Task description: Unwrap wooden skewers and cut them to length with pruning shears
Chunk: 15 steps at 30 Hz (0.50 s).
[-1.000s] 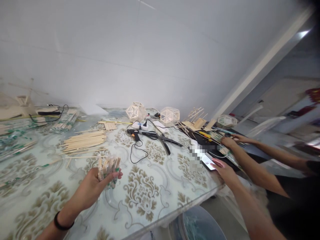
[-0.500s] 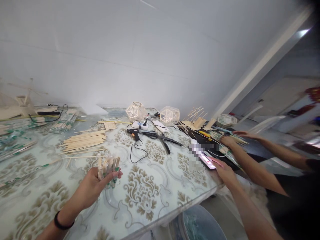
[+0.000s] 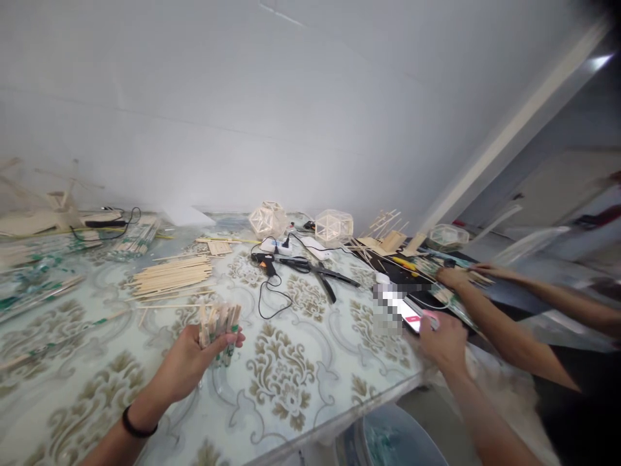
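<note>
My left hand [image 3: 208,349], with a black band at the wrist, is closed round a bunch of wrapped wooden chopsticks [image 3: 224,323] in clear sleeves with green print. The bunch is held nearly upright just above the patterned tablecloth [image 3: 281,382]. Over the near end of a phone [image 3: 407,310] is my right hand [image 3: 444,340], its fingers bent at the lit screen and partly blurred. The phone lies on the table near its right edge, and part of it is pixelated. Left of the bunch, a pile of bare wooden sticks [image 3: 172,277] lies on the cloth.
A glue gun [image 3: 264,261] with its cable, a power strip [image 3: 276,246] and stick-built lattice balls [image 3: 334,225] stand toward the wall. More wrapped chopsticks [image 3: 136,236] lie at left. A co-worker's hands [image 3: 453,278] work at right. A bucket [image 3: 398,437] stands below the table edge.
The view has shifted slightly, so everything sits a little further right. My right hand's finger, stretched across the phone before, is now drawn back and bent. My left hand keeps its hold on the chopsticks.
</note>
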Available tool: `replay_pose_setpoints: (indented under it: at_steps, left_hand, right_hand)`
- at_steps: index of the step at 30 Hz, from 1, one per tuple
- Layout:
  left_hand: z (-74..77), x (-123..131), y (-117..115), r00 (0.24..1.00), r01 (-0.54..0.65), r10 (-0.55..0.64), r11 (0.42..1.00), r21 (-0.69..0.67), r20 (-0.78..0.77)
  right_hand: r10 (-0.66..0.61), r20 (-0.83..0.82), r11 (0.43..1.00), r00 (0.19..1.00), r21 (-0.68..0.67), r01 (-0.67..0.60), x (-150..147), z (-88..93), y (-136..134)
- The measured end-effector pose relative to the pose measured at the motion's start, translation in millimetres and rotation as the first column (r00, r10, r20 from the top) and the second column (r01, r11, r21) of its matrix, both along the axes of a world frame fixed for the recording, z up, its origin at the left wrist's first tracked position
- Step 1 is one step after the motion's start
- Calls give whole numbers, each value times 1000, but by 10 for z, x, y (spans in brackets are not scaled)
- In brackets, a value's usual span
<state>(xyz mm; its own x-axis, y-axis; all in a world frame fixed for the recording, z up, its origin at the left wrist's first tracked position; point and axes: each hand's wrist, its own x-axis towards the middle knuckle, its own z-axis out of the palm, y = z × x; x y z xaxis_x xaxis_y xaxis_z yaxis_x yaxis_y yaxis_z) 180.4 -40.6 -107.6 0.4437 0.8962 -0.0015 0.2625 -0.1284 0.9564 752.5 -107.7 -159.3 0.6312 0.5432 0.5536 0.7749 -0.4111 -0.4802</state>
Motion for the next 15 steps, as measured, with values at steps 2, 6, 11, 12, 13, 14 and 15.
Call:
replay_pose_setpoints:
  at_steps: [2,6,11,12,13,14,15]
  left_hand:
    - [3,23,-5,999,-9,10,1000,-5,41]
    - [33,82,5,994,-35,37,999,-24,106]
    - [142,109,78,998,-13,9,998,68,64]
    - [158,94,105,997,-11,4,996,85,82]
    - [165,70,137,993,-15,5,996,87,115]
    - [165,39,173,989,-21,9,996,83,150]
    - [155,4,212,984,-31,16,996,80,176]
  right_hand:
    - [32,60,997,998,67,-36,-348,112,82]
    - [613,5,790,790,-10,-613,-1598,567,227]
    - [924,-324,196,202,-53,-979,-3253,1097,447]
    - [936,-310,168,166,-18,-986,-3458,1145,530]
    - [948,-271,182,168,30,-983,-3615,1174,623]
    - [954,-258,177,156,64,-982,-3733,1187,719]
    - [957,-252,169,140,97,-981,-3818,1187,813]
